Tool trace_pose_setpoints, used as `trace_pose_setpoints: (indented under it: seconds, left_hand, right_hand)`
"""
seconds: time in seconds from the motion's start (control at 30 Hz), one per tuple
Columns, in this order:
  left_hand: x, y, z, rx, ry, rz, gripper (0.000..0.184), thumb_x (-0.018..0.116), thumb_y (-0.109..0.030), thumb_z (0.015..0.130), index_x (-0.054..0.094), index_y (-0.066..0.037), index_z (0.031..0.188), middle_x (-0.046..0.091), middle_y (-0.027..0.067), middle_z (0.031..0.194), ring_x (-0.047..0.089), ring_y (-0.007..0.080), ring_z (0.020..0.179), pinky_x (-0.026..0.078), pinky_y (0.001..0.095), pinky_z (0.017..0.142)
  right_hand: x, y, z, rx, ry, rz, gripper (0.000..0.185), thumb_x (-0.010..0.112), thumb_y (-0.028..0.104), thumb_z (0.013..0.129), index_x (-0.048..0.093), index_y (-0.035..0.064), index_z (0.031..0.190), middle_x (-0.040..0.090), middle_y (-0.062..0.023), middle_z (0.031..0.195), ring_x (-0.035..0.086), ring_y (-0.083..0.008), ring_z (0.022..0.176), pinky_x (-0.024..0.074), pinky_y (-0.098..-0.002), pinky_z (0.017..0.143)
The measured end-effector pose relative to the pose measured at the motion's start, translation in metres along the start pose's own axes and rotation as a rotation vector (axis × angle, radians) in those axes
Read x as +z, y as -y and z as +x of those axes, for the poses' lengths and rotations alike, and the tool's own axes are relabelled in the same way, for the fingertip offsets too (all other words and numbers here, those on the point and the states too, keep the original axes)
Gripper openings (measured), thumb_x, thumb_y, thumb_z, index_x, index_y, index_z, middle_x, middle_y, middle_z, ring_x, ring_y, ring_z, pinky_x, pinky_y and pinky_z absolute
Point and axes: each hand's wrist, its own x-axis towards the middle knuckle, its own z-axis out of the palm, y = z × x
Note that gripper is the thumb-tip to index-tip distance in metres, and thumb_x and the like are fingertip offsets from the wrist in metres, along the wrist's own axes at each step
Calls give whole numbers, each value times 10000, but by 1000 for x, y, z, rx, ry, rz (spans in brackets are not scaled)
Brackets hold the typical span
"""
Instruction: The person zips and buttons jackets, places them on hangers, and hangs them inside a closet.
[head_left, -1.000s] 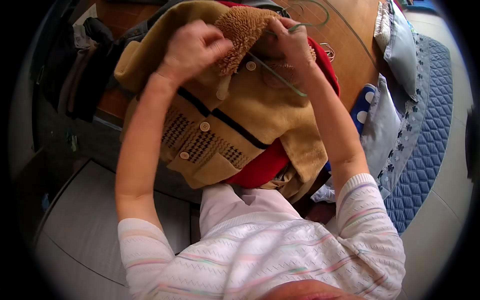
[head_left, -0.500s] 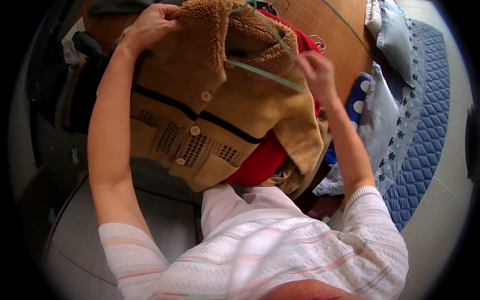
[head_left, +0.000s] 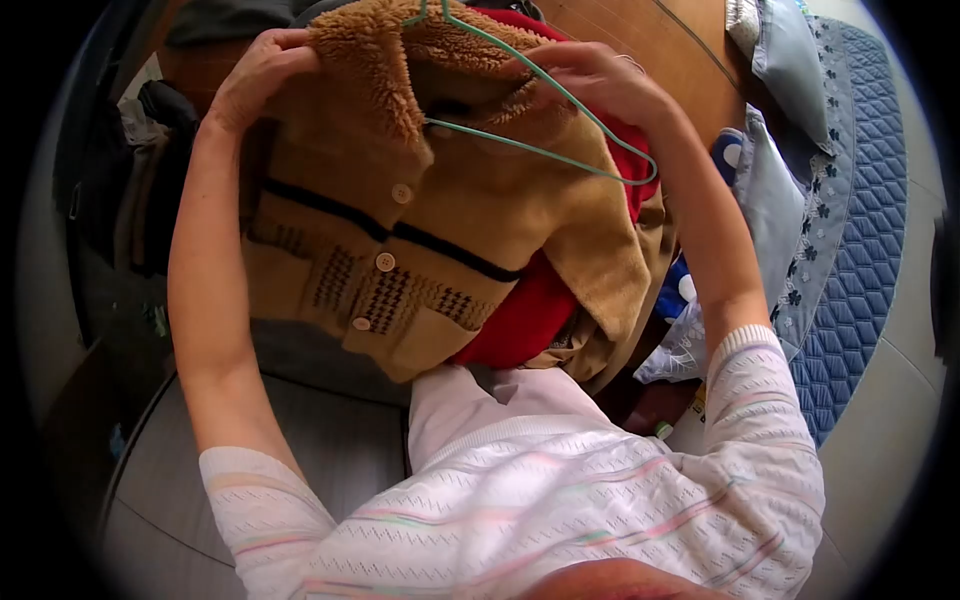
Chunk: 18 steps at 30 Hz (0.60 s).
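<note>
A tan coat (head_left: 470, 220) with a fleecy collar, dark stripes and pale buttons hangs spread in front of me. My left hand (head_left: 268, 75) is closed on the coat at the collar and shoulder on the left. A green clothes hanger (head_left: 530, 150) lies across the neck opening; its left end is hidden in the coat, while its right end sticks out over the other shoulder. My right hand (head_left: 595, 85) pinches the fleecy collar on the right, with its fingertips partly hidden, close by the hanger's sloping arm.
Red cloth (head_left: 525, 315) shows beneath the coat, on a brown wooden surface (head_left: 660, 40). Dark folded clothes (head_left: 160, 180) are stacked at the left. To the right are grey-blue pillows (head_left: 775, 190) and a blue quilted mat (head_left: 850, 250).
My right hand has moved up and left onto the collar. The hanger's right arm now shows outside the coat's shoulder. The coat and my left hand have shifted slightly left.
</note>
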Motion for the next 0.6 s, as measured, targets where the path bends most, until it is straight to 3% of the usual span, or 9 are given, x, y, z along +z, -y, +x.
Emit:
trace_pose_setpoints:
  seconds: [0.03,0.1,0.13,0.23,0.33,0.43,0.47,0.6]
  left_hand:
    - [0,-1,-2,-12,-9,0,170,552,-174,748,615,-19,774,549,-78,731,477,30,694,397,199,677]
    - [-4,2,-2,-28,7,49,169,553,-174,753,618,-21,782,550,-78,737,478,29,702,395,195,682]
    - [-9,9,0,-31,30,95,167,554,-173,756,621,-23,789,552,-77,744,480,27,710,394,192,688]
    - [-12,14,1,-28,48,111,160,564,-182,761,616,-32,784,542,-82,742,473,21,719,389,192,696]
    - [-14,22,-1,11,-55,93,157,576,-198,767,594,-43,749,512,-94,720,455,18,705,384,200,689]
    - [-20,33,4,65,-61,187,197,579,-219,781,573,-28,735,499,-94,686,439,26,673,386,216,663]
    - [-19,33,6,65,-77,235,205,576,-221,783,566,-22,736,500,-84,673,435,29,662,387,219,654]
    - [-21,34,10,77,-95,405,223,566,-234,782,545,-13,752,490,-11,620,430,52,620,390,238,617]
  right_hand:
    - [5,3,11,36,98,-146,367,597,206,820,535,50,1146,610,-77,1003,607,-160,878,492,-246,696]
    - [33,-12,24,-64,42,-800,448,648,281,766,534,102,1160,609,-120,999,603,-252,891,487,-318,743]
    - [44,-6,18,93,82,-1049,500,658,353,740,529,132,1170,600,-143,1006,586,-304,893,483,-358,750]
    - [47,-22,1,43,215,-1050,311,625,339,766,609,104,970,600,-116,907,588,-313,815,479,-368,697]
    - [25,-73,-35,2,247,-973,202,605,288,750,600,128,873,607,-56,868,571,-266,858,442,-382,701]
    - [23,-89,-73,-342,125,-1085,150,627,223,699,602,124,809,594,-16,932,530,-217,924,388,-356,752]
    - [27,-73,-81,-166,138,-1072,155,643,196,658,600,126,789,570,8,991,480,-201,973,343,-346,780]
    - [20,-61,-90,-244,30,-1054,179,662,163,635,596,119,795,550,2,1002,442,-232,996,335,-362,804]
